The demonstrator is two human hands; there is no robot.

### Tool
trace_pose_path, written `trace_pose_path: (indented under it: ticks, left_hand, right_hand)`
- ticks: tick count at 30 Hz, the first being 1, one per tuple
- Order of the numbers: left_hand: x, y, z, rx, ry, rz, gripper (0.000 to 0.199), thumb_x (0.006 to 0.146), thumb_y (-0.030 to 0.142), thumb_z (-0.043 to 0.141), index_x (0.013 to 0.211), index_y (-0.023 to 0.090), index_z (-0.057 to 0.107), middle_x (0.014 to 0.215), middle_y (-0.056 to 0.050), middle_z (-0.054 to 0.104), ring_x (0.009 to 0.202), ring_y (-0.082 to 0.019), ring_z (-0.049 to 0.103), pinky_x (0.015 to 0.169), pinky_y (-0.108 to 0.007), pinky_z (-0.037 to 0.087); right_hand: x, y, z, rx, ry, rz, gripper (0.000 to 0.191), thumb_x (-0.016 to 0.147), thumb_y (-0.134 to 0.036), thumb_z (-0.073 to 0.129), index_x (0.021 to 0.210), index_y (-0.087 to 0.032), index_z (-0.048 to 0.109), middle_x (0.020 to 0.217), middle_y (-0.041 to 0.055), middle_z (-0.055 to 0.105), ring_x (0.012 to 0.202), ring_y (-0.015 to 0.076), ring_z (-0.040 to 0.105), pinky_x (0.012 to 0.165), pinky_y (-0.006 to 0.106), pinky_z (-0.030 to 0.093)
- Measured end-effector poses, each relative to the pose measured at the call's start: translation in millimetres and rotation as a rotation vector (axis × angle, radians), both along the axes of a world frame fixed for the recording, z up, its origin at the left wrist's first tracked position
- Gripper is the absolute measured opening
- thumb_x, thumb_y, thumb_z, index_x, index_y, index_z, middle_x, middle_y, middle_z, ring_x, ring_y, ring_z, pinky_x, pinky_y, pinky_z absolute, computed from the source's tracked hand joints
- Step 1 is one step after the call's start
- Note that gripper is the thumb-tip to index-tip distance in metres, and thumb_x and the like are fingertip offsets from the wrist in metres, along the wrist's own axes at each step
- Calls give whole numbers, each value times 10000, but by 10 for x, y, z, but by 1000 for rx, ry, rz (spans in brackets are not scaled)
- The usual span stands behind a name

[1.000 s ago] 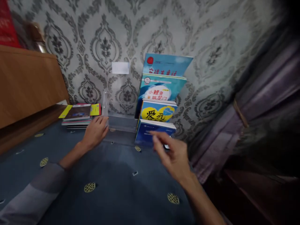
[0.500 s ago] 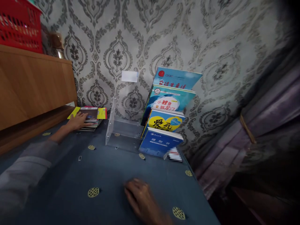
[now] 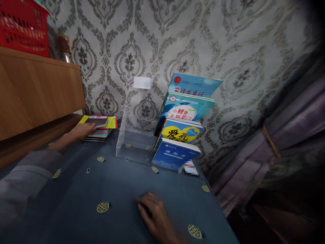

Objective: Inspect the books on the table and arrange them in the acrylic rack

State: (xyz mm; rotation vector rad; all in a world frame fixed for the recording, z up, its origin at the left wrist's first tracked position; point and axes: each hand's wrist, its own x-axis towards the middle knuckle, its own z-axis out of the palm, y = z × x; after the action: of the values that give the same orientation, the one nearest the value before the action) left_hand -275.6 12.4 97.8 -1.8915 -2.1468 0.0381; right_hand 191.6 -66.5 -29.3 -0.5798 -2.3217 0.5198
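At the far left, my left hand has its fingers and thumb closed on the near edge of a dark grey book. That book is tilted, its near edge raised slightly off a yellow book on the stack of books. My right hand rests on the table near the front. Its fingers are loosely curled, with a gap beside the thumb and nothing visible between them. Between the stack and the wall's middle stands a clear acrylic stepped rack, its right side holding books.
In the rack stand a blue book, a yellow-heart book and taller teal books. A wooden cabinet with a red basket borders the left. A curtain hangs beyond the table's right edge.
My left hand has gone from lying spread on the dark grey book to gripping its near edge and tilting it up. The right hand has barely moved; the view has shifted slightly.
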Motion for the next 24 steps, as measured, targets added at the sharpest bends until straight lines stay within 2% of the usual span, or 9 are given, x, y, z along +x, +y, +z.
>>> trace_pose_path:
  ticks: [2,4,7,10,15,19,22,24]
  left_hand:
    - [50,-68,-6,20,26,16,448,1007,365,261,1139,150,632,1152,-226,731,1059,-366,703,821,-452,548]
    - [109,-133,-42,46,47,19,459,1007,381,275,1188,141,621,1210,-234,707,1092,-379,688,853,-485,543]
    - [172,-172,-135,71,67,5,459,968,335,380,1345,155,569,1389,-217,625,1282,-377,587,999,-529,484]
    - [172,-140,-216,78,60,17,587,918,210,413,1502,187,459,1553,-187,498,1421,-379,459,1044,-564,457]
    - [177,-211,-210,66,35,41,672,908,115,355,1579,155,369,1586,-167,465,1435,-378,458,1024,-516,506]
    - [409,-613,-248,67,51,35,653,951,121,276,1596,192,346,1618,-110,430,1473,-360,411,946,-479,561]
    - [676,-1138,-463,115,33,6,646,957,128,260,1575,258,396,1610,-69,447,1476,-335,415,886,-464,591]
    - [812,-1551,-670,107,-51,-72,594,986,227,309,1561,347,400,1573,-43,501,1421,-322,498,818,-434,618]
  right_hand:
    - [21,5,-37,8,0,-7,246,985,-180,519,1142,-261,690,962,49,779,937,222,761,988,421,592]
    - [46,14,-83,31,11,-22,246,988,-198,534,1175,-248,686,1007,66,781,990,229,754,1007,422,587]
    - [73,36,-132,28,-13,-21,245,993,-212,543,1184,-246,692,1027,63,779,1004,222,749,1021,419,581]
    - [75,54,-133,9,-28,-19,250,1010,-232,522,1187,-245,699,1028,65,772,996,218,740,1016,416,577]
    - [58,59,-88,-61,-73,-1,257,1035,-283,501,1162,-233,719,988,65,766,976,204,726,1025,373,551]
    - [65,59,-101,-88,-58,1,256,1031,-263,495,1147,-244,723,974,53,771,946,201,731,1025,388,548]
    - [81,59,-113,-83,-33,-28,251,1013,-253,517,1157,-238,722,1012,69,779,1007,226,733,1029,410,547]
    - [89,54,-85,-107,-54,-38,254,1008,-251,524,1168,-230,721,1029,72,781,1031,232,733,1062,431,525]
